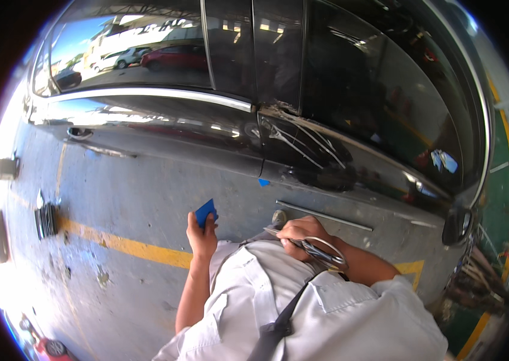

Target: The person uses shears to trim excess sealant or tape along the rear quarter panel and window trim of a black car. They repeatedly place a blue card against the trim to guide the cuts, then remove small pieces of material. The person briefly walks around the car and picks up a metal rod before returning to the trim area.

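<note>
My left hand (201, 236) is closed on a flat blue plastic scraper (205, 212), held up in front of my body. My right hand (302, 234) is closed around a coiled bundle of thin dark and pale strips or cord (325, 256). A thin pointed silvery piece pokes out from those fingers; its kind is unclear. Both hands are apart from the black car (206, 129) ahead. On its front door, the bright trim stops at the door gap, and pale streaks or reflections (302, 144) show below the window.
A long thin metal strip (323, 215) lies on the grey floor near the car, and a small blue piece (263, 182) is by the door's lower edge. The side mirror (456, 225) juts out at right. Dark stacked items (45, 221) and a red wheeled jack (52, 349) stand left.
</note>
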{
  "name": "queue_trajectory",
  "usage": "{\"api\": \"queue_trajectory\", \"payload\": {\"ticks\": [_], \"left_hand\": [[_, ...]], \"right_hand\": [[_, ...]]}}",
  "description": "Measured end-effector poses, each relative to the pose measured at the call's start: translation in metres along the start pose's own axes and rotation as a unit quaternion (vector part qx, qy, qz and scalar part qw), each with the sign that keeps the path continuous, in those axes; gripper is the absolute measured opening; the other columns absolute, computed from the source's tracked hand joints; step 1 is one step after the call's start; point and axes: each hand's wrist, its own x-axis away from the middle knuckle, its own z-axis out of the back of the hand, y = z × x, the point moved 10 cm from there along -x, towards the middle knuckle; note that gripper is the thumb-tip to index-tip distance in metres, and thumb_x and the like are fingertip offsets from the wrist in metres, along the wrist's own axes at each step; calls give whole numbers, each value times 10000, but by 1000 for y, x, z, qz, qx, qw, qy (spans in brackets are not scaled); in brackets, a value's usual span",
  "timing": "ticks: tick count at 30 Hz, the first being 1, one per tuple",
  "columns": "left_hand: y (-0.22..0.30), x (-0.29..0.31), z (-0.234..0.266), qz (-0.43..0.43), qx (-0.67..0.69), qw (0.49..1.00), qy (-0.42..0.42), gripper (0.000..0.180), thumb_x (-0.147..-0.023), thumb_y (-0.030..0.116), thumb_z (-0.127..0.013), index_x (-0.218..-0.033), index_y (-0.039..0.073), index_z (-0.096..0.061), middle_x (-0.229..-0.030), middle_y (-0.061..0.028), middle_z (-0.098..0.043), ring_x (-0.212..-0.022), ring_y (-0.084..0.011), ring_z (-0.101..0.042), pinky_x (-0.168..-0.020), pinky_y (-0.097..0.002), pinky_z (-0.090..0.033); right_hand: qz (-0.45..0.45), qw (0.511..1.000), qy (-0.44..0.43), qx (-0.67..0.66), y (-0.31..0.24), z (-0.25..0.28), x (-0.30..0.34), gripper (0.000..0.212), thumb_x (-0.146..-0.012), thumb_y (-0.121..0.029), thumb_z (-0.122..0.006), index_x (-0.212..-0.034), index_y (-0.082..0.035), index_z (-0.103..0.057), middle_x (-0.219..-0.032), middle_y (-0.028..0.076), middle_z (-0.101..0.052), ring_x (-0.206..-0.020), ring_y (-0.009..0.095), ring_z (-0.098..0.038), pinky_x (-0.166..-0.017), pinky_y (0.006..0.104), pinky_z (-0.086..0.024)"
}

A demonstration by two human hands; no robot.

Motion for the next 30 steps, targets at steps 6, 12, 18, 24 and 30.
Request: {"api": "queue_trajectory", "payload": {"ticks": [6, 12, 18, 24, 30], "left_hand": [[-75, 19, 143, 86, 107, 990, 27, 221, -1044, 140, -628, -1196, -19, -647, -1087, -97, -745, -900, -178, -716, -724, -320, -590], [-168, 49, 342, 228, 201, 936, 179, 253, -1070, 176, -589, -1295, 65, -628, -1241, -47, -703, -1104, -170, -646, -824, -344, -564], [-217, 57, 477, 295, 325, 852, 286, 239, -1019, 222, -658, -1176, 44, -628, -1100, -64, -681, -925, -179, -665, -717, -296, -566], [-227, -7, 522, 262, 429, 820, 274, 235, -1017, 295, -684, -1023, 62, -648, -850, -25, -642, -707, -131, -599, -578, -247, -479], [-237, -82, 606, 274, 411, 798, 346, 245, -1051, 326, -633, -940, 113, -585, -714, -14, -575, -555, -125, -545, -476, -250, -451]], "right_hand": [[76, 996, -42, 2, -46, -150, -71, 121, -818, -81, -654, -932, -39, -654, -740, 85, -635, -586, 273, -650, -523, 390, -525], [98, 992, -18, -71, -91, -279, -145, 120, -766, -13, -664, -871, -59, -627, -705, 84, -615, -581, 293, -647, -509, 406, -495], [89, 994, -32, -62, -121, -351, -185, 114, -772, -11, -664, -865, -61, -623, -733, 96, -631, -595, 312, -648, -527, 410, -504], [86, 986, -104, -94, -116, -454, -250, 91, -774, -24, -643, -842, -70, -606, -724, 95, -607, -606, 307, -634, -565, 409, -509], [157, 968, -142, -131, -75, -579, -375, 112, -786, -27, -669, -883, -64, -627, -724, 78, -629, -579, 282, -649, -540, 375, -534]]}}
